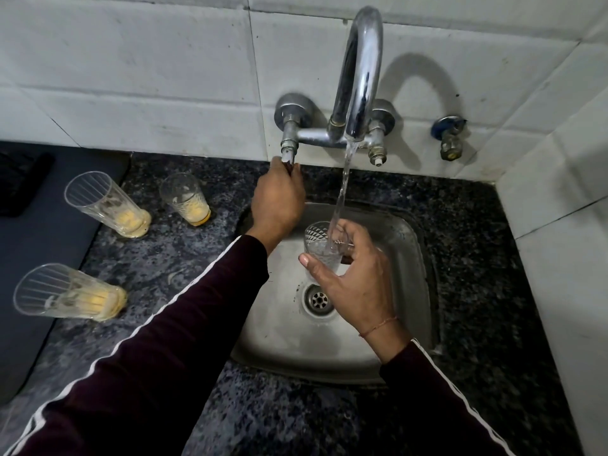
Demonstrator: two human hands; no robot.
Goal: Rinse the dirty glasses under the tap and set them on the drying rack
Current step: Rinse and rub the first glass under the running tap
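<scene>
Water runs from the curved chrome tap [360,70] into a clear patterned glass [317,240] that my right hand [355,274] grips over the steel sink [404,278]. My left hand [278,202] is curled round the tap's left valve handle [289,156]. Three dirty glasses with yellow residue at the bottom stand on the dark counter to the left: one [105,205] at the back left, one [186,199] nearer the sink, one [65,292] at the front left.
The sink drain [318,299] lies below the held glass. A dark mat [39,232] covers the counter's far left. A second wall valve [450,136] sticks out right of the tap. White tiled walls close the back and the right side.
</scene>
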